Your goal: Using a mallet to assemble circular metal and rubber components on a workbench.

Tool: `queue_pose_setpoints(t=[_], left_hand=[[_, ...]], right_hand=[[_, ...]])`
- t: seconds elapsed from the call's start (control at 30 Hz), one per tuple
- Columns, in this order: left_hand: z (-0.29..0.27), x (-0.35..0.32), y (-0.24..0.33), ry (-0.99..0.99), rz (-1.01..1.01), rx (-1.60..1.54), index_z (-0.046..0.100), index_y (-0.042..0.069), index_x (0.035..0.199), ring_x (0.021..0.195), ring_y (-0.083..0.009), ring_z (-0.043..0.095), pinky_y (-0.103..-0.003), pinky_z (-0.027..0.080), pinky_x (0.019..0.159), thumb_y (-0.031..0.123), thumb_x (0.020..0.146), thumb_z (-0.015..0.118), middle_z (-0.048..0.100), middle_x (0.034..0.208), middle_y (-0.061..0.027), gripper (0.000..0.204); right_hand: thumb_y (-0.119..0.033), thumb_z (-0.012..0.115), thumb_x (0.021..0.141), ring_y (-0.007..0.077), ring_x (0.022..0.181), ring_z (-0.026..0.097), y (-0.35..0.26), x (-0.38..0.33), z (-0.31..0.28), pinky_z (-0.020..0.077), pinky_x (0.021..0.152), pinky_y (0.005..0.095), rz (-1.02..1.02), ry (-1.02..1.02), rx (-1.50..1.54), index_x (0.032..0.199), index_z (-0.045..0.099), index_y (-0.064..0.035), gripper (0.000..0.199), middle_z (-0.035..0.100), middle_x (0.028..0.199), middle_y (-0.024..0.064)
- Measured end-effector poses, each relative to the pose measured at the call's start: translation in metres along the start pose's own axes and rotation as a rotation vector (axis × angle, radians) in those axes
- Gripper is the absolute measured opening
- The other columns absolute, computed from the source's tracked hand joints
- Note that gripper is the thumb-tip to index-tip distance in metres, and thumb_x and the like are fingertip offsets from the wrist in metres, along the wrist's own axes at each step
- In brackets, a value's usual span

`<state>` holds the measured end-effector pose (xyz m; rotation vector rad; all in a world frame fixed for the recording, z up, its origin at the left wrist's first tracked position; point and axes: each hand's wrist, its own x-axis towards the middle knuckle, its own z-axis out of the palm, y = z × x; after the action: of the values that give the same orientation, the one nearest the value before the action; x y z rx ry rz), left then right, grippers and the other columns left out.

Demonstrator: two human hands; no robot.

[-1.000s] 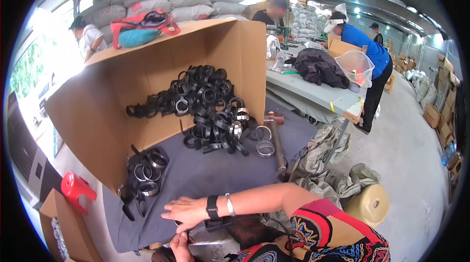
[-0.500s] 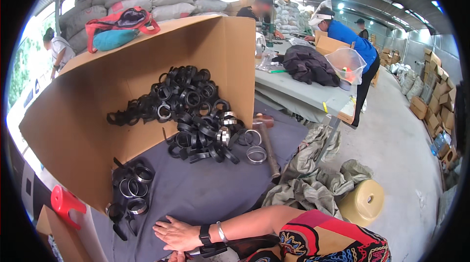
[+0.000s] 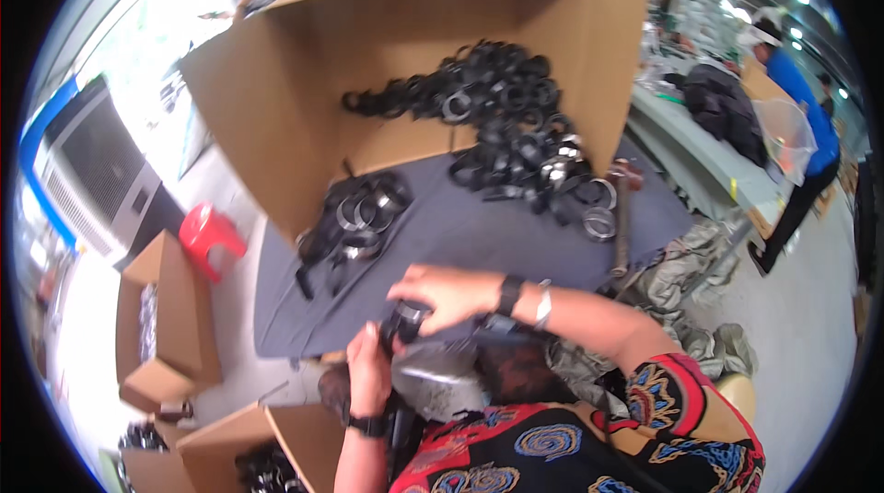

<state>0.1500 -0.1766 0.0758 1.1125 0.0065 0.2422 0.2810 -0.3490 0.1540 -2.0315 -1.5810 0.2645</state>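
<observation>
Over the near edge of the dark grey cloth (image 3: pixel 479 254), both my hands are on a black ring-shaped part (image 3: pixel 408 316). My left hand (image 3: pixel 368 366) grips it from below, the thumb pointing up. My right hand (image 3: pixel 447 298) lies over its top with the fingers curled round it; motion blurs some detail. Beyond them on the cloth sits a small group of black rings with shiny metal bands (image 3: pixel 361 221). A large heap of similar black rings (image 3: pixel 502 92) lies farther back, several of them silvery. Two loose metal rings (image 3: pixel 599 223) rest at its right end, beside a hammer (image 3: pixel 622 231).
A tall cardboard screen (image 3: pixel 267 106) stands behind and left of the heap. Lower left are an open carton (image 3: pixel 175 327), a carton of black parts (image 3: pixel 308 429) and a red stool (image 3: pixel 210 240). Crumpled sacks (image 3: pixel 681 277) lie right. A person in blue (image 3: pixel 799 92) leans over another table.
My view has swung left and down, so cartons and stool show more. My right hand has left its flat rest on the cloth; both hands now hold a black ring-shaped part.
</observation>
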Motion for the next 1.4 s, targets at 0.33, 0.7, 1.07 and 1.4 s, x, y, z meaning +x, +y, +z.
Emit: queue_pose_setpoints(t=[0.33,0.7,1.07,1.4], left_hand=[[0.009,0.044,-0.018,0.272,0.486,1.163,0.061,0.004,0.085,0.068,-0.0375,0.06,-0.042,0.047,0.061,0.017,0.09,0.058,0.061,0.074,-0.0161,0.015],[0.022,0.054,-0.021,0.207,0.55,1.114,0.059,0.004,0.081,0.064,-0.0346,0.058,-0.041,0.046,0.059,0.011,0.084,0.063,0.059,0.072,-0.0145,0.009],[0.013,0.049,-0.027,0.229,0.566,1.175,0.056,0.003,0.079,0.059,-0.0348,0.055,-0.043,0.043,0.054,0.007,0.081,0.064,0.056,0.069,-0.0138,0.009],[0.012,0.049,-0.023,0.21,0.587,1.164,0.059,0.001,0.078,0.061,-0.0359,0.057,-0.042,0.044,0.056,0.011,0.084,0.062,0.059,0.071,-0.017,0.012]], right_hand=[[-0.04,0.076,0.072,0.0212,0.079,0.065,0.075,0.08,-0.033,0.0525,0.072,0.0318,0.701,0.739,0.635,0.114,0.052,0.0111,0.07,0.065,0.098,0.0198],[-0.015,0.057,0.084,0.0278,0.095,0.065,0.16,0.096,-0.075,0.0496,0.075,0.0385,0.655,0.626,-0.702,0.119,0.06,0.0023,0.04,0.066,0.107,0.018],[-0.013,0.058,0.084,0.0254,0.083,0.064,0.172,0.092,-0.108,0.0441,0.041,0.0412,1.077,0.037,-1.262,0.104,0.07,-0.0092,0.024,0.064,0.102,0.0085],[-0.018,0.071,0.073,0.037,0.081,0.065,0.116,0.011,-0.144,0.0519,0.072,0.0435,0.604,0.669,-0.49,0.082,0.067,0.0016,0.022,0.066,0.082,0.0215]])
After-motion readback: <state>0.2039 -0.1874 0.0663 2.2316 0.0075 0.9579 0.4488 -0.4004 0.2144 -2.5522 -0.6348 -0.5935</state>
